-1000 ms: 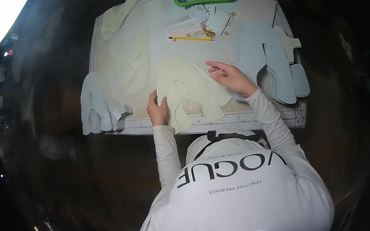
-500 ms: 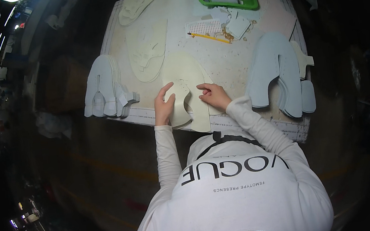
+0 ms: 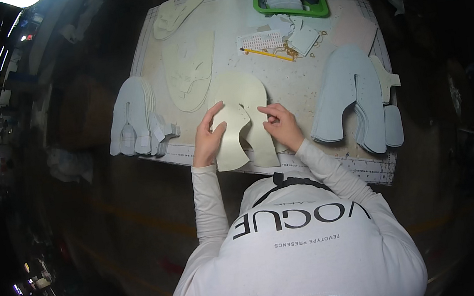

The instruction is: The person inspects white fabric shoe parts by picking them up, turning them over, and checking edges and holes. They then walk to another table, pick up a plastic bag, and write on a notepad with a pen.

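A pale cutting mat (image 3: pixel 323 78) covers the table. On its right side lies a fanned stack of light blue shoe pieces (image 3: pixel 352 98); a second blue stack (image 3: pixel 136 122) sits at the left edge. A cream shoe piece (image 3: pixel 242 118) lies at the near edge, between both hands. Beyond it lies another cream cut piece (image 3: pixel 189 71), and a green tray (image 3: pixel 290 2) stands at the far side. The left hand (image 3: pixel 209 139) rests on the cream shoe piece's left edge, fingers spread and thumb raised. The right hand (image 3: pixel 282 124) pinches its inner notch, fingers pressed together. A yellow pencil (image 3: pixel 267 55) lies mid-table.
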`<control>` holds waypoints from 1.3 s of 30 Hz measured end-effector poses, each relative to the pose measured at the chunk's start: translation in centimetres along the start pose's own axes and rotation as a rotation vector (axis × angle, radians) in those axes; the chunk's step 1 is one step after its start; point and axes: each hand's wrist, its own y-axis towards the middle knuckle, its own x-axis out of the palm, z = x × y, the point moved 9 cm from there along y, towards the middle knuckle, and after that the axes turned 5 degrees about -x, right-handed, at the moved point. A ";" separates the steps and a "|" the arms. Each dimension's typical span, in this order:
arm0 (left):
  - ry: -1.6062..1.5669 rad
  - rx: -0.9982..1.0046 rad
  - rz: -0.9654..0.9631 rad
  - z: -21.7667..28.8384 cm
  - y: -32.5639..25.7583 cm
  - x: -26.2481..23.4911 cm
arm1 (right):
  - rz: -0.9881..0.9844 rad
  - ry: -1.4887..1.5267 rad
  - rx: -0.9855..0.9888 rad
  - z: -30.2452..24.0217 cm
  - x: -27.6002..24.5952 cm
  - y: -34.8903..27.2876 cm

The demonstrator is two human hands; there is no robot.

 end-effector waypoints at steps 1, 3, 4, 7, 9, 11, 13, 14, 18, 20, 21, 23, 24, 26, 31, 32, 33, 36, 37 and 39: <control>0.046 -0.082 -0.007 -0.8 0.0 -0.5 | 0.071 -0.077 -0.062 -0.6 -1.8 0.8; 0.274 -0.127 0.074 -1.7 0.7 -2.4 | 0.092 -0.204 0.023 0.2 -4.7 1.6; 0.456 -0.088 0.162 -1.6 1.9 -3.7 | 0.128 -0.272 0.127 1.1 -5.9 1.8; 0.664 -0.007 0.290 -2.1 7.0 -5.1 | 0.148 -0.346 0.046 -0.1 -7.8 1.9; 0.507 0.052 0.271 -2.7 10.7 -3.7 | 0.134 -0.222 0.023 -1.0 -8.4 1.8; 0.539 0.132 0.272 -2.5 13.8 -0.9 | 0.069 -0.230 0.074 -1.6 -8.8 1.9; 0.529 0.159 0.261 -2.4 15.5 2.4 | 0.017 -0.190 0.086 -2.5 -9.3 2.1; 0.600 0.153 0.258 -2.3 15.8 3.8 | -0.002 -0.155 0.080 -3.0 -9.6 2.3; 0.660 0.095 0.113 -1.1 15.2 7.0 | -0.005 -0.074 0.061 -4.7 -11.7 2.9; 0.721 0.210 0.045 1.5 13.6 8.0 | 0.045 -0.166 -0.002 -5.9 -13.0 3.5; 0.734 0.333 0.042 3.6 12.3 8.3 | 0.076 -0.195 -0.006 -6.3 -13.6 3.8; 0.657 0.328 -0.053 6.1 10.1 8.5 | 0.083 -0.246 -0.154 -8.5 -13.6 4.6; 0.568 0.198 -0.144 6.3 9.0 8.4 | 0.088 -0.264 -0.201 -9.3 -13.3 5.0; 0.338 0.057 -0.263 7.5 6.2 8.7 | 0.034 -0.260 -0.286 -10.8 -11.9 5.5; -0.148 0.083 -0.260 11.1 1.0 8.8 | -0.161 0.042 -0.200 -12.1 -7.5 5.2; -0.219 0.070 -0.246 11.2 0.4 8.8 | -0.171 0.077 -0.188 -12.4 -6.9 4.9; -0.290 0.058 -0.231 11.3 -0.1 8.8 | -0.160 0.147 -0.180 -12.7 -6.3 4.5; -0.480 -0.002 -0.199 11.0 -1.7 8.9 | -0.230 0.467 0.006 -12.5 -4.7 3.1; -0.513 -0.032 -0.193 10.8 -2.2 8.9 | -0.218 0.512 0.025 -12.7 -4.5 2.7; -0.554 -0.070 -0.196 10.7 -3.1 9.0 | -0.234 0.580 0.089 -12.8 -4.2 1.9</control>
